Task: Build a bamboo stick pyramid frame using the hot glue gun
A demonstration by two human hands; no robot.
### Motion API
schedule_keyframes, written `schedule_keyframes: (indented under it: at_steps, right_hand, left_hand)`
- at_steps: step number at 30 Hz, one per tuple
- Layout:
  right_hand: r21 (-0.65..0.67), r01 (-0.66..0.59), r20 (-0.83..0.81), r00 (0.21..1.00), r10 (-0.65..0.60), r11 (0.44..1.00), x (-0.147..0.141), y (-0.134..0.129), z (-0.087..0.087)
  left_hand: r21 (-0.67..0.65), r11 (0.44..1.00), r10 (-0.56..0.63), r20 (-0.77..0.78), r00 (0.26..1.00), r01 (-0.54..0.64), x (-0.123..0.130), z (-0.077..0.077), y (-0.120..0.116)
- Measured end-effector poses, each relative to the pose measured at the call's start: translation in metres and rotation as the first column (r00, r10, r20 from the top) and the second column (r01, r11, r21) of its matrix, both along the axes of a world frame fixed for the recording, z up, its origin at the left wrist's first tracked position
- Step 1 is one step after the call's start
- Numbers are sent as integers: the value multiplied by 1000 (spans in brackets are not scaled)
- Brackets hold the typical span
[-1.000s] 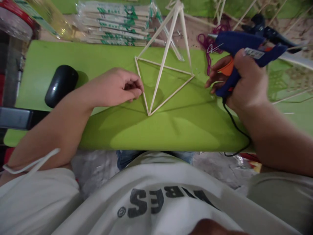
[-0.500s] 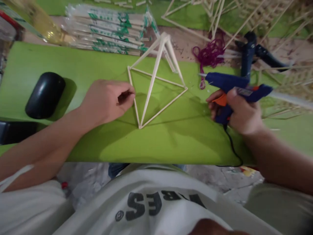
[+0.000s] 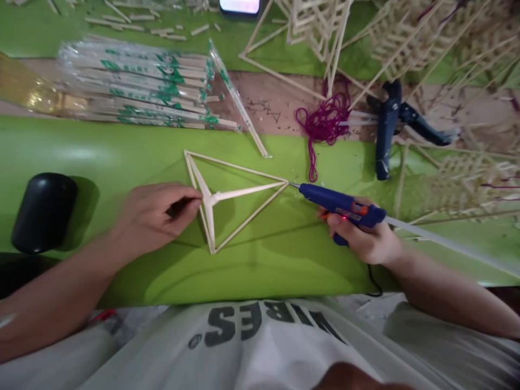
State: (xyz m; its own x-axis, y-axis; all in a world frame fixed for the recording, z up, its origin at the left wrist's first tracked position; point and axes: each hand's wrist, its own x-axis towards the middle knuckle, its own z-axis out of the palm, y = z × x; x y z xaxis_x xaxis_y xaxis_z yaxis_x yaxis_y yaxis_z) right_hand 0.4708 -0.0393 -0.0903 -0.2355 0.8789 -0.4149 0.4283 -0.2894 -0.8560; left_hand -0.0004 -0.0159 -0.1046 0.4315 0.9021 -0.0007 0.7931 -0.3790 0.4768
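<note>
A pyramid frame of pale wooden sticks (image 3: 252, 192) stands on the green table surface (image 3: 260, 276). My left hand (image 3: 162, 214) pinches the frame's left side with thumb and forefinger. In my right hand (image 3: 361, 233) is a blue glue gun (image 3: 335, 200) with a small red light showing. Its metal nozzle meets the frame's right corner, or lies very close to it. A white glue stick (image 3: 439, 241) sticks out of the gun's rear. Behind the nozzle lies a tangle of purple cord (image 3: 327, 119).
Wrapped chopsticks (image 3: 150, 84) lie at the back left, beside a yellow bottle (image 3: 40, 97). A black mouse (image 3: 44, 211) sits at the left. Dark-handled cutters (image 3: 388, 130) and lattice stick structures (image 3: 459, 179) are at the right. A phone (image 3: 239, 6) is at the back edge.
The glue gun's nozzle has come in to the frame's right corner. The view has shifted, and the frame's apex now appears between its base sticks. My left hand remains at its left side.
</note>
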Motion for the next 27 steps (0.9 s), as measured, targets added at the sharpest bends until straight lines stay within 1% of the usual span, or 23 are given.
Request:
schedule_keyframes:
  at_steps: [2,5,8,11,15,17,21,24,27]
  right_hand:
    - [-42,33,6,999,-33,999,2,0,-4]
    - [-50,44,3,999,-44,998,4,-2,-9]
    - [-48,55,-2,998,-55,997,5,-2,-12]
    - [-41,75,0,997,-76,996,5,0,-12]
    - [2,42,26,999,-42,999,5,4,-12]
    - [8,41,20,999,-41,999,7,4,-13]
    - [20,111,-6,994,-111,994,9,0,-18]
    - [11,168,-26,986,-167,986,5,-1,-21]
    - [13,239,-39,970,-238,971,-3,2,-21]
  left_hand:
    - [-12,999,-31,-2,1000,31,-1,2,2]
    - [-10,997,-77,18,997,77,0,5,3]
    - [56,992,-116,67,991,112,3,5,5]
    - [107,989,-113,106,988,102,6,4,6]
    - [37,996,-81,94,992,78,6,5,6]
    - [23,998,-64,79,995,63,6,4,6]
    - [7,998,-68,60,996,68,5,-1,5]
    - [-23,997,-73,98,992,75,6,-2,5]
    - [-57,998,-34,134,990,42,10,0,7]
